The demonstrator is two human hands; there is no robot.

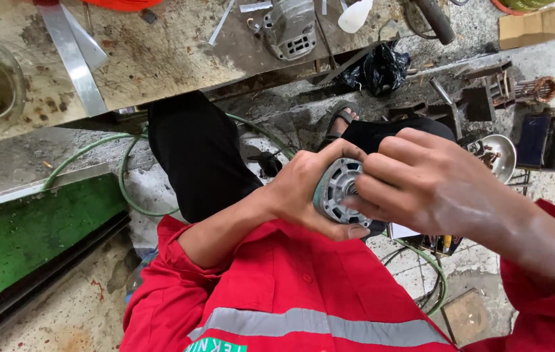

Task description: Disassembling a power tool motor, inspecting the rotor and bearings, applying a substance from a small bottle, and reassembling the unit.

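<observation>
The left hand point(303, 189) grips the round grey motor cover point(337, 190) above the lap. The right hand point(421, 182) pinches its middle. Another motor part point(289, 27) waits on the bench point(160, 58), far above the cover.

Tight around the hands, open only toward nine o'clock

The left hand point(307, 189) and right hand point(421, 179) crowd the motor cap point(337, 189) between them. At twelve o'clock a foot point(341, 122) and bag point(375, 68) block; at two, a bowl point(504, 156) and cans point(554, 140); at six, the lap. At nine, past the leg point(196, 153), only a hose point(127, 189) crosses bare floor.
</observation>
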